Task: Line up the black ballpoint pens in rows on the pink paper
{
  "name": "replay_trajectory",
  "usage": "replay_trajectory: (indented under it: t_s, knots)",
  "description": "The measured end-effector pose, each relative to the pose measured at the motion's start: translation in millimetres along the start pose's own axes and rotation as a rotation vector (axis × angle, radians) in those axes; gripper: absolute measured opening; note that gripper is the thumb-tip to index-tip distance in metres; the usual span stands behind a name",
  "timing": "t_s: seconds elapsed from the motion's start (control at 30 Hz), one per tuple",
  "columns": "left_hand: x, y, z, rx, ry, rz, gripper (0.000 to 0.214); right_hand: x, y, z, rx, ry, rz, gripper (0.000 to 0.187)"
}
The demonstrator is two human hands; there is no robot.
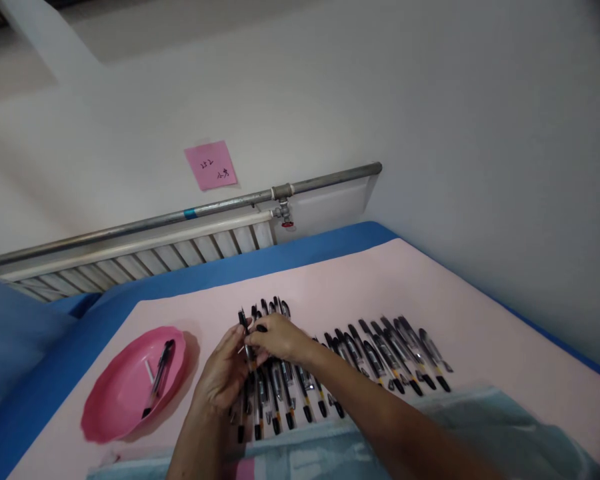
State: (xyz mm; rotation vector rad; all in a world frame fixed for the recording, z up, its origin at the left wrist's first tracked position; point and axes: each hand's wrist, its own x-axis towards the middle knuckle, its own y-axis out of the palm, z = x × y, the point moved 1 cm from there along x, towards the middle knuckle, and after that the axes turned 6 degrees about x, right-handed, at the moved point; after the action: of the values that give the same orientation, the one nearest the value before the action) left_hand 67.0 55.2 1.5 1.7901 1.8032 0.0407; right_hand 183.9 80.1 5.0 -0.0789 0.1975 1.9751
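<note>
Nearest, a teal cloth (480, 427) lies along the near ends of the row of pens (375, 357). Just above the row's left part, the left hand (225, 373) has its fingers closed round the lower barrel of one pen (245, 333), held almost upright. The right hand (280, 337) meets it, fingers pinched narrow at the pen's upper end; whether on a cap I cannot tell. Left of the row sits a pink dish (105, 427) with another pen (159, 375) in it. The row lies on a pink sheet (480, 320) over the tabletop. Beyond the row run a radiator (145, 257) and a pipe (230, 200), with a pink note (211, 165) above. The risk, as I judge it, is that the hands work so close over the row that a slipped grip or dragging wrist could knock pens askew.
</note>
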Motion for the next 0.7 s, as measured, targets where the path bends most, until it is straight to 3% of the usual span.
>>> replay_trajectory:
  t_s: [0.17, 0.23, 0.33, 0.47, 0.7]
  knots:
    - [0, 3.8, -1, 0.016, 0.014, -0.006, 0.015, 3, -9, 4, -0.005, 0.038, 0.013, 0.006]
    - [1, 0.7, -2, 0.025, 0.016, -0.051, 0.018, 6, -27, 6, -0.126, 0.046, -0.074, 0.011]
    - [2, -4.8, -5, 0.041, 0.016, -0.138, 0.018, 12, -66, 7, -0.41, 0.038, -0.346, 0.017]
    - [1, -2.6, -5, 0.041, 0.019, -0.125, 0.015, 14, -102, 1, -0.545, 0.088, -0.45, 0.015]
    - [-3, 6.2, -3, 0.082, 0.004, -0.127, 0.013, 17, -101, -13, -0.697, 0.155, -0.457, 0.018]
